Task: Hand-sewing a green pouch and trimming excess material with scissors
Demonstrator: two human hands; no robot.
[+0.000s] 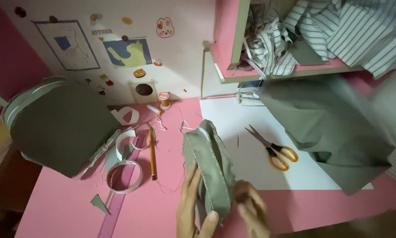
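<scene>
While both my hands grip the stitched olive-green fabric piece, its seam looks sewn; orange-handled scissors lie untouched.

The light is dim and warm, brightest on the white paper sheet in the middle. The corners fall dark, mostly at left. The right hand is blurred, and the grey-green cloth at right looks soft. Straight lines bend near the edges.
</scene>
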